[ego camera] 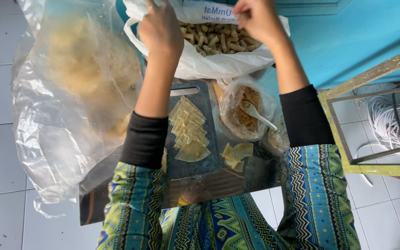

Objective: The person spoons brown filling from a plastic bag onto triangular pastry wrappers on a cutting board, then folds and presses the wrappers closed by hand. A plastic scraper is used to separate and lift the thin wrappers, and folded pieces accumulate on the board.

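Note:
My left hand [160,28] and my right hand [257,18] both reach to the top of the frame and grip the rim of a white plastic bag [209,65] full of small rolled pastry sticks [216,39]. Below the bag lies a dark cutting board [209,162] with a fanned row of thin yellow triangular wrappers [190,132] on it. To the right of the board a clear bag holds brown crumbly filling [246,109] with a white spoon [258,115] stuck in it. A few loose wrappers [237,155] lie beside the board.
A large clear plastic bag [70,102] with pale yellow contents stands at the left. A shiny metal tray [209,187] carries the board. A yellowish metal frame [371,129] and coiled white cable [390,120] are at the right. A turquoise surface [348,37] lies behind; grey floor tiles surround.

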